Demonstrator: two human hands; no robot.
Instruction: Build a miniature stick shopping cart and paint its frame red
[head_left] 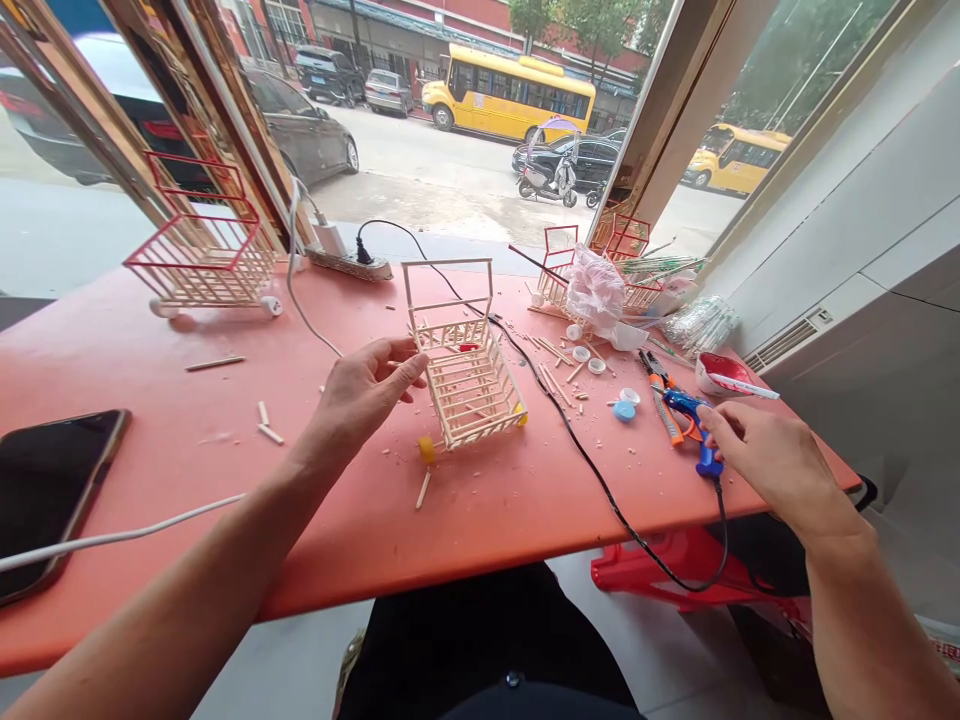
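A small unpainted stick-built shopping cart (466, 370) with yellow wheels stands mid-table. My left hand (367, 390) rests beside its left side, fingers loosely apart, fingertips touching the basket's edge without a firm grip. My right hand (765, 455) lies at the right table edge, fingers curled onto the handle of a blue glue gun (694, 425) lying on the table. The gun's black cord (585, 460) runs across the table toward a power strip (349, 262).
A finished cart with red trim (206, 255) stands at the back left. More carts, a plastic bag (596, 290) and stick bundles crowd the back right. A phone (49, 490) with a white cable lies at the left. Loose sticks, bottle caps, pliers (660, 385) and a red-and-white bowl (724, 375) dot the orange table (465, 520).
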